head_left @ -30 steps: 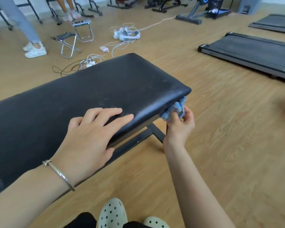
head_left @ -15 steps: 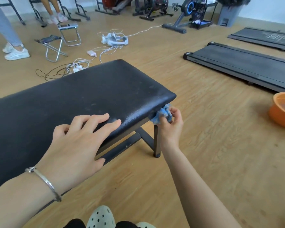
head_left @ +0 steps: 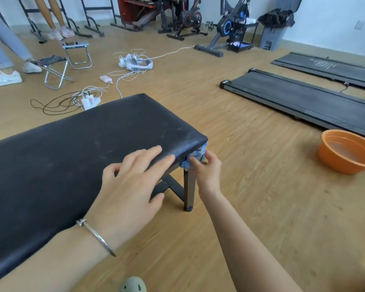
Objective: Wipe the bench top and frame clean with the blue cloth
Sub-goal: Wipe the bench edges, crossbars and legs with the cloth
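R hand [head_left: 207, 171] pinches blue cloth [head_left: 195, 158] under bench [head_left: 72, 154] corner, L hand [head_left: 131, 186] fingers spread; orange basin [head_left: 346, 152] holds water.

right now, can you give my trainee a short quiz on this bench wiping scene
1. True or false: the blue cloth lies spread flat on top of the bench top.
2. Which hand holds the cloth? A) left hand B) right hand
3. Fill in: the orange basin stands on the ____.

Key: 1 false, it is bunched under the pad's end corner; 2 B; 3 floor.
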